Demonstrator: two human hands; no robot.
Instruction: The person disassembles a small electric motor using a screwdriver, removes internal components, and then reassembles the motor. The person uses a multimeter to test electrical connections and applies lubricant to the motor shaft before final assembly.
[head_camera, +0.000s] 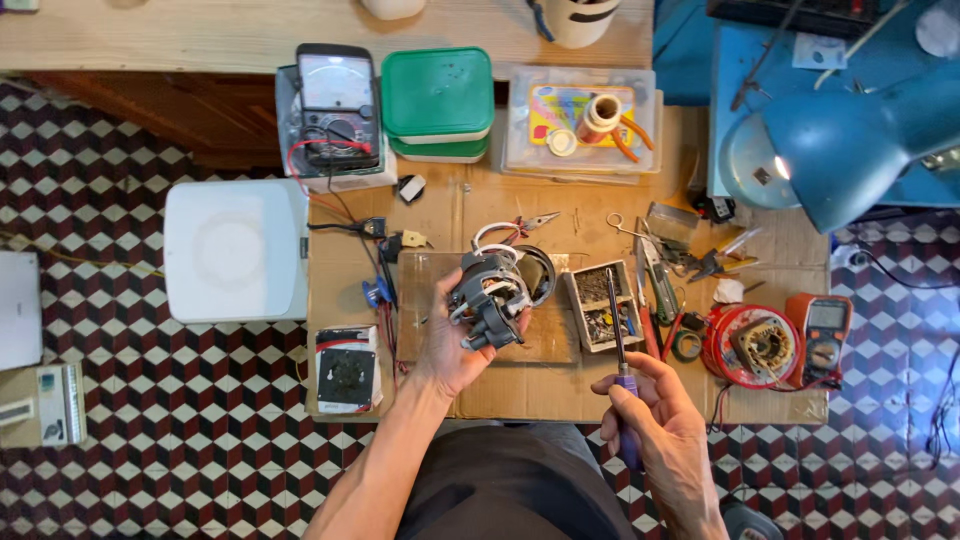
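Motor (488, 297) is resting in the left hand (455, 340) above a cardboard-covered table (520, 390); the right hand (655, 415) is gripping a purple-handled screwdriver (620, 370) over a checkered tile floor (150, 440).

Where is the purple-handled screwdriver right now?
The purple-handled screwdriver is upright in the right hand, at the cardboard-covered workbench's near edge, beside the small compartmented parts box.

Bench layout

The left hand (455, 345) holds a small motor (488, 298) above a board (545, 335). A parts box (603, 305) sits right of it. The right hand (660, 425), nearer the person, grips a screwdriver (620, 380). A meter (338, 105) stands behind, at left.
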